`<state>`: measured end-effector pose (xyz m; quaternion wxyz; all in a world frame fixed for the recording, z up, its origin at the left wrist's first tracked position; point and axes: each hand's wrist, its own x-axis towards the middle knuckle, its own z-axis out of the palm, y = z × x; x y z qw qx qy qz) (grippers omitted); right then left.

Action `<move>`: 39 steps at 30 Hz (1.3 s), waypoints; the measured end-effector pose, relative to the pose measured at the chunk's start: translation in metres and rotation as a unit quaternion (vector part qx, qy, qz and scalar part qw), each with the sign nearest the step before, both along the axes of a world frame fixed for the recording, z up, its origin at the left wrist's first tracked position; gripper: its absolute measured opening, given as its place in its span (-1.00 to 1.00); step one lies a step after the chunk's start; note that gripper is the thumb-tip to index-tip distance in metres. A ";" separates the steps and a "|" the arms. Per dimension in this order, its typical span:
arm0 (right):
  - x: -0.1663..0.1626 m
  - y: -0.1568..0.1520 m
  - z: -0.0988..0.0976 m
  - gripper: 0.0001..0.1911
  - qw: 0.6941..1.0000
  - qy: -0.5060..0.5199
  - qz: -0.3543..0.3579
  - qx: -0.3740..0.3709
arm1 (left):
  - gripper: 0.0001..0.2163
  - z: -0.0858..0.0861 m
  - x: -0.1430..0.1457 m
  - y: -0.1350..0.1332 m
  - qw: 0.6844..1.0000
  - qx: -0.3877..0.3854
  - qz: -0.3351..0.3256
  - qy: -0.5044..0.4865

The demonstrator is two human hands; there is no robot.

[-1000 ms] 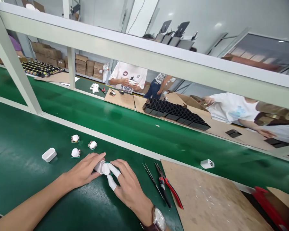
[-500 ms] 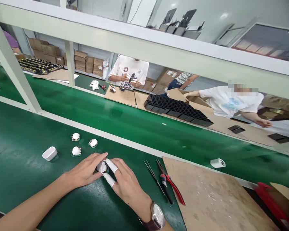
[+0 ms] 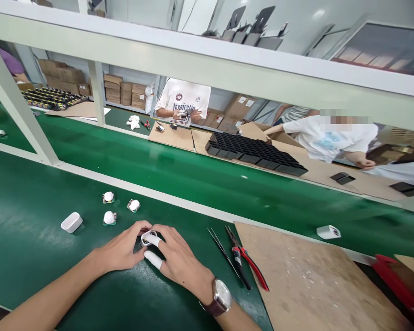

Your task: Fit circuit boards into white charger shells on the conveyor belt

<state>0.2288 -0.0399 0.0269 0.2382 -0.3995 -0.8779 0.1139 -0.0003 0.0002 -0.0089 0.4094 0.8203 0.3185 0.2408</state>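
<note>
Your left hand (image 3: 122,252) has a snug, narrow grip on the white casing (image 3: 143,239), so it's between both hands, just above or on the desk (image 3: 27,202). Its oval mouth faces up, long axis slanting up-right, dark bits inside. Your right hand (image 3: 179,259) has a white-covered finger (image 3: 154,239) at that mouth; can't tell if it's pinching.

White oval casing (image 3: 144,242) (open end upward)

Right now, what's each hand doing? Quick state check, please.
Left hand: closed, holding the white case.
Right hand: at the case, one white-capped finger over its opening; whether it also grips cannot be told.
</note>
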 end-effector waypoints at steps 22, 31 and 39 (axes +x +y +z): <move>0.027 0.022 -0.053 -0.69 0.986 0.147 -0.078 -0.002 | -0.62 0.043 0.020 0.051 0.948 -0.249 0.148 -0.134; 0.027 0.022 -0.057 -0.70 0.984 0.160 -0.079 0.012 | -0.77 0.075 -0.003 0.204 0.949 0.082 0.301 0.051; 0.021 0.041 -0.056 -0.61 0.988 0.123 -0.086 0.019 | -0.40 0.089 -0.098 0.142 0.946 0.111 0.281 0.119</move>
